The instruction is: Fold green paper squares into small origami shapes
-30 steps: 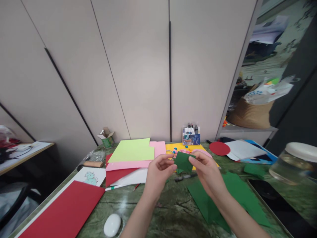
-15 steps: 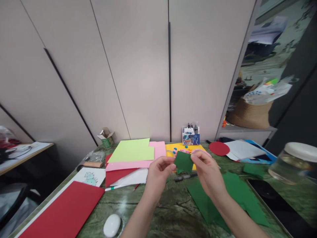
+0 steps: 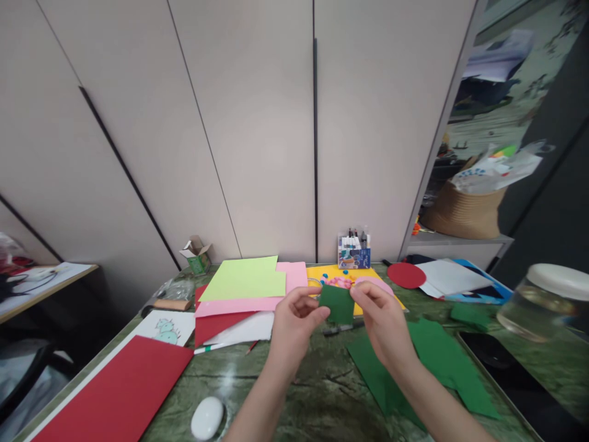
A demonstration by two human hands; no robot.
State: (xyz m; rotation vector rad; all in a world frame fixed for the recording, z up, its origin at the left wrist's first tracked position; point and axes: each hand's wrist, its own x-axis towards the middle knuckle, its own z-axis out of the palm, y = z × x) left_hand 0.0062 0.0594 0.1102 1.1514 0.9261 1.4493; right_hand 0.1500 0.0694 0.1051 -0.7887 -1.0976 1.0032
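Observation:
A small dark green paper piece (image 3: 337, 304) is held up above the table between both hands. My left hand (image 3: 297, 322) pinches its left edge between thumb and fingers. On the opposite side, my right hand (image 3: 380, 316) grips the upper right corner with its fingertips. Larger green paper sheets (image 3: 444, 356) lie on the table beneath and beside my right forearm. Behind the held piece are a yellow sheet (image 3: 317, 272) and pink beads (image 3: 338, 282). A dark pen (image 3: 338, 330) lies just below it, partly hidden.
Stacked coloured sheets (image 3: 243, 279), a red sheet (image 3: 119, 390) and a white oval object (image 3: 207, 418) are on the left. A marker box (image 3: 354, 252) stands at the back. A black phone (image 3: 515, 383) and a lidded jar (image 3: 538, 301) are on the right.
The green piece and both hands have shifted slightly left. My left thumb has moved further over the piece's left edge, and the piece faces the camera more squarely.

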